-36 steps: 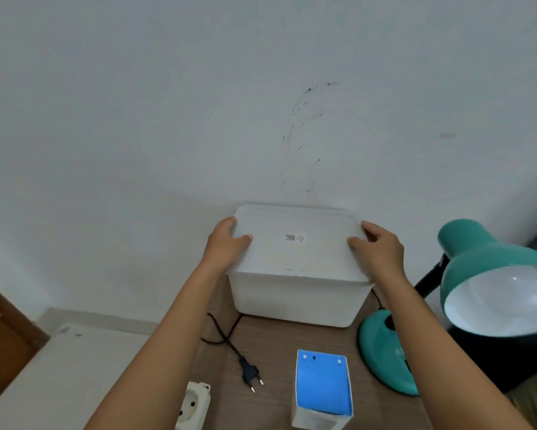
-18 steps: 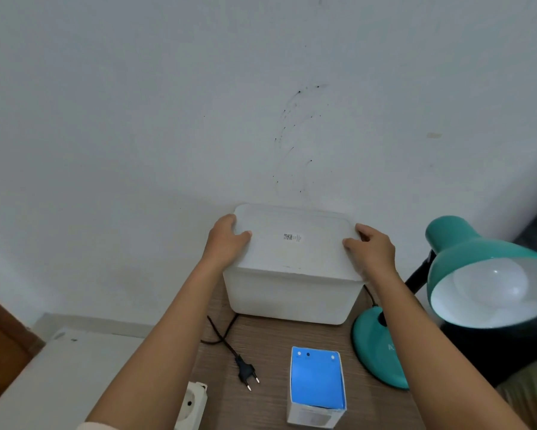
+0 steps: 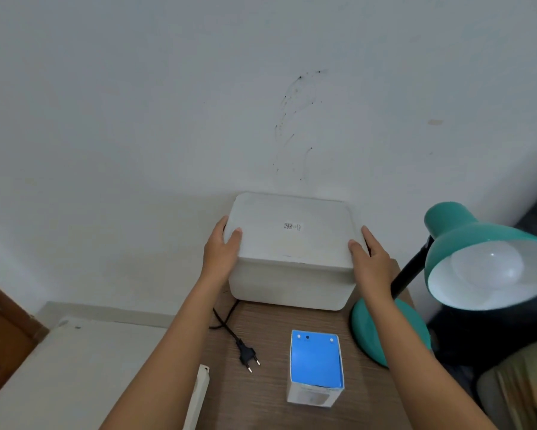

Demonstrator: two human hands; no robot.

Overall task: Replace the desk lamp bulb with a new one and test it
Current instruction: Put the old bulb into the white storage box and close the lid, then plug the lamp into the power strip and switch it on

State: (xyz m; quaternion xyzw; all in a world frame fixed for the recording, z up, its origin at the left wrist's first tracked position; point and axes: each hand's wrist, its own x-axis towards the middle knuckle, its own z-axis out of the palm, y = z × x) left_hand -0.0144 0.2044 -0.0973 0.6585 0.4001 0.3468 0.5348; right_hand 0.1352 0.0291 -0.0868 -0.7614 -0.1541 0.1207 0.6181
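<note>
A teal desk lamp (image 3: pixel 465 231) stands at the right of the wooden table (image 3: pixel 254 405), its shade turned toward me with a white bulb (image 3: pixel 487 265) inside. Its black plug (image 3: pixel 247 355) lies loose on the table, not in any socket. A small blue-topped bulb carton (image 3: pixel 316 358) stands upright in front. At the back, against the wall, sits a lidded white storage box (image 3: pixel 292 243). My left hand (image 3: pixel 222 252) grips its left lid edge. On the right edge, my right hand (image 3: pixel 369 259) rests with its thumb on the lid and straight fingers along the side.
A white power strip (image 3: pixel 199 395) pokes over the table's left edge, near the plug. A white surface (image 3: pixel 74 367) lies lower at the left, with a brown wooden frame (image 3: pixel 0 336) beyond it. The lamp's round base (image 3: pixel 361 321) stands just right of the box.
My right hand has slid from over the lid's corner to the box's side, fingers straightened. The left hand keeps its grip. The box stays against the wall.
</note>
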